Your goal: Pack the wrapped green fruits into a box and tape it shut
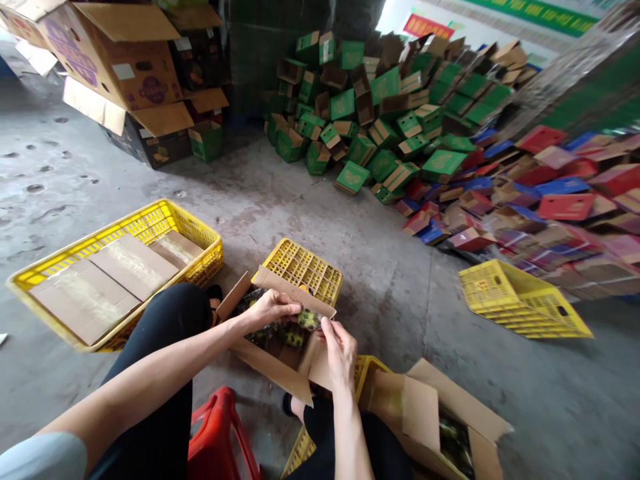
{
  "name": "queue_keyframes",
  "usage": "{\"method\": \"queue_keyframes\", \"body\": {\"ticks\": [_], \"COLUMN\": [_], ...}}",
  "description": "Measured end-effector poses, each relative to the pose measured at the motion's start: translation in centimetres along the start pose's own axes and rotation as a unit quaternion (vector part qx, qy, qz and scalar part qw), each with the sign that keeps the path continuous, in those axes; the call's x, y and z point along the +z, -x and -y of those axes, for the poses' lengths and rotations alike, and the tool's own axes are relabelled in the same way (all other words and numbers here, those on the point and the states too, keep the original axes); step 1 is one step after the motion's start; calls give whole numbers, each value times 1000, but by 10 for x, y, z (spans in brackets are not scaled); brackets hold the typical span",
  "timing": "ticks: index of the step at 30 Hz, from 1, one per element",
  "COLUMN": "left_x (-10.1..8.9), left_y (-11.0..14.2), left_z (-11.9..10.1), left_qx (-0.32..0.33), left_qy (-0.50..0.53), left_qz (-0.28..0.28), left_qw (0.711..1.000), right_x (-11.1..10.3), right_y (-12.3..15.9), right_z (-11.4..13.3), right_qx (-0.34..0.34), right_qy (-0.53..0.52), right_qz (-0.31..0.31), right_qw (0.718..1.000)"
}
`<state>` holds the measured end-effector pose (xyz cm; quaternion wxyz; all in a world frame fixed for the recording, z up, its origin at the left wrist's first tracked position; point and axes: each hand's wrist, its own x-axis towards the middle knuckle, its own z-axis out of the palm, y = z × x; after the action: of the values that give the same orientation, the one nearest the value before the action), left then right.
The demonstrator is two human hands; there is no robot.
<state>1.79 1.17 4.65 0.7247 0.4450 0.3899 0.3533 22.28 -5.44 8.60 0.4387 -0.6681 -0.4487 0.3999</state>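
A flat, partly folded cardboard box [273, 347] with a dark printed inside lies over my lap, its brown flaps spread out. My left hand [270, 309] is closed round the upper flap near a yellow-green printed patch. My right hand [339, 350] pinches the box's right-hand flap, fingers bent on the cardboard. Both hands are on the same box, a hand's width apart. An upturned yellow crate [303, 268] stands just behind the box.
A yellow crate [165, 217] at left holds flat brown cardboard sheets. Another yellow crate [523, 300] lies tilted at right. Heaps of green boxes [385, 120] and red and blue boxes [550, 193] fill the far floor. A red stool [220, 433] and an open carton [440, 413] sit near me.
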Motion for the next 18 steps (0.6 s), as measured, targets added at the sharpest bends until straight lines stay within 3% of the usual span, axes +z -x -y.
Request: {"method": "queue_keyframes", "body": {"ticks": [9, 16, 18], "left_x": [-2, -1, 0], "left_y": [-1, 3, 4], "left_z": [-1, -12, -13], "left_qx": [25, 17, 23], "left_qy": [-79, -65, -28], "left_qz": [-44, -9, 24], "left_qw": [996, 998, 999], "right_x": [2, -1, -2], "right_y": [3, -2, -4], "right_z": [6, -8, -11], "right_qx": [0, 69, 88], "right_qy": [27, -86, -133], "right_qz": [16, -22, -30], "right_qw": [1000, 994, 987]}}
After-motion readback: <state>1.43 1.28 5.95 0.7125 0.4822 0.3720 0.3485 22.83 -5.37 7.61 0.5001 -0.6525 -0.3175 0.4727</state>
